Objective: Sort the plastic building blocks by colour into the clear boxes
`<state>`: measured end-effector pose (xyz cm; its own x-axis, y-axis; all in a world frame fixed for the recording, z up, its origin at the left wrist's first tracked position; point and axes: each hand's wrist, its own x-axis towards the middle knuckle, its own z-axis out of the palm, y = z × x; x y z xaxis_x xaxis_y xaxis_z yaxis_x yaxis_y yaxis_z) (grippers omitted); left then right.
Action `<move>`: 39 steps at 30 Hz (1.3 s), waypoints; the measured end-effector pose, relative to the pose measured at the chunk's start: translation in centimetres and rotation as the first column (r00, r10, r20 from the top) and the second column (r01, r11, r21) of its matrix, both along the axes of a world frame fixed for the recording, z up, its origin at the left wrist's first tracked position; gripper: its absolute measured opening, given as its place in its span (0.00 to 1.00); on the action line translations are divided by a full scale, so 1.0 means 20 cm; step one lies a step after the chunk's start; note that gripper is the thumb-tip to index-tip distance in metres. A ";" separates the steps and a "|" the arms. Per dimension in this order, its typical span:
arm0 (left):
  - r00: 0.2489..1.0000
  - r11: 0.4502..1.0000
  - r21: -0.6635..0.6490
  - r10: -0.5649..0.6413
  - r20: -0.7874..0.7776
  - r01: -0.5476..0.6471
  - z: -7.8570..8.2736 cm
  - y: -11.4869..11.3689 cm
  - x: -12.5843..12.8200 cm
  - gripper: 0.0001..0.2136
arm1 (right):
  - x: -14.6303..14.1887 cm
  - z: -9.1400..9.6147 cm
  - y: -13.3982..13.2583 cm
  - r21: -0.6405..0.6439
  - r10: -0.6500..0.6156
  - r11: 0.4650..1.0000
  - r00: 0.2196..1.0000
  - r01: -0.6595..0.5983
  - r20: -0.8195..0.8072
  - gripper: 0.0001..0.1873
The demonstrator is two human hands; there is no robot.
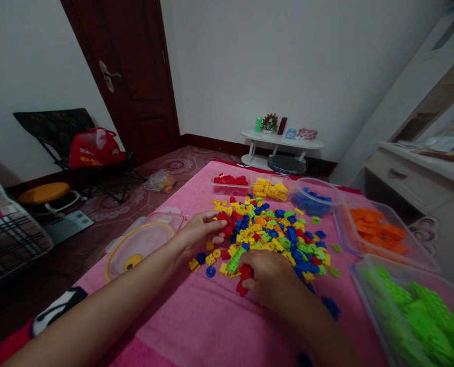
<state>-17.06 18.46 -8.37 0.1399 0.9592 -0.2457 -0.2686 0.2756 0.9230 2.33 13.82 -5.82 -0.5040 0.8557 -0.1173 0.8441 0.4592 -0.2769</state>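
A mixed heap of yellow, blue, green, red and orange building blocks (263, 236) lies on the pink cloth (196, 316). At the heap's left edge, my left hand (199, 230) is closed around red building blocks (229, 220), whose exact number I cannot make out. My right hand (268, 275), at the near edge, pinches a red building block (244, 283) between thumb and fingers. A long green block (235, 260) lies just beside those fingers. Between my hands are a blue wheel-like piece (210, 272) and several small yellow blocks.
Clear containers line the far and right edges: red blocks (230, 180), yellow blocks (269, 189), blue blocks (311, 200), orange blocks (377, 229) and green blocks (421, 311). Lids (142, 244) lie at the left, under my left forearm. A white drawer unit (402, 173) stands at the right.
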 end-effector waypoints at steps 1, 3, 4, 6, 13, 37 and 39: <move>0.997 0.999 -0.049 0.009 0.072 -0.006 0.01 0.00 0.01 0.15 | -0.01 -0.02 -0.02 -0.023 0.024 0.999 1.000 -0.023 0.013 0.07; 0.987 0.992 -0.124 0.028 0.159 -0.008 0.02 -0.01 0.02 0.12 | -0.04 -0.06 -0.05 -0.053 0.060 0.997 0.998 -0.058 0.037 0.08; 0.983 0.989 -0.145 0.034 0.178 -0.008 0.02 -0.01 0.02 0.11 | -0.05 -0.08 -0.07 -0.054 0.080 0.996 0.996 -0.078 0.041 0.08; 0.981 0.986 -0.164 0.038 0.192 -0.006 0.03 -0.01 0.03 0.10 | -0.06 -0.10 -0.08 -0.033 0.113 0.993 0.993 -0.112 0.020 0.09; 0.976 0.978 -0.193 -0.033 0.217 0.076 0.03 -0.04 0.08 0.12 | 0.06 0.03 0.06 0.054 -0.052 0.996 0.959 0.070 -0.279 0.06; 0.812 0.929 -0.251 0.361 0.458 -0.271 0.34 0.55 0.16 0.10 | 0.23 0.18 0.11 0.343 0.005 0.836 0.620 0.427 -0.784 0.07; 0.806 0.906 -0.231 0.422 0.414 -0.355 0.35 0.71 0.13 0.12 | 0.24 0.18 0.11 0.339 0.005 0.837 0.612 0.430 -0.791 0.08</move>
